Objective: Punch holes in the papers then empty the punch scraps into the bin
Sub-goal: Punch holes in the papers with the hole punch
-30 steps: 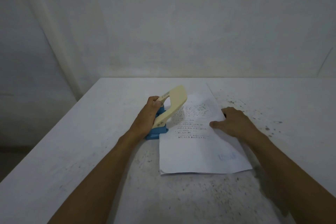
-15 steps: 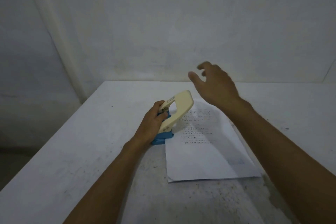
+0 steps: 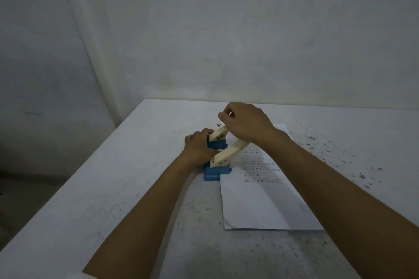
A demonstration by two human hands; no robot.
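Head view: left hand (image 3: 197, 149) gripping the hole punch (image 3: 223, 156), right hand (image 3: 246, 123) closed over its lever, unreadable printed paper (image 3: 260, 192) on the surface (image 3: 113, 188).

Dim, flat light, soft shadows, grainy detail, wide-angle bending at edges.

Both forearms are bare from the lower edge of the view up to the wrists, with no sleeve, watch, band or glove on them. The left hand (image 3: 199, 148) and the right hand (image 3: 246, 123) are bare too, and no ring shows. The fingernails are too small to make out.
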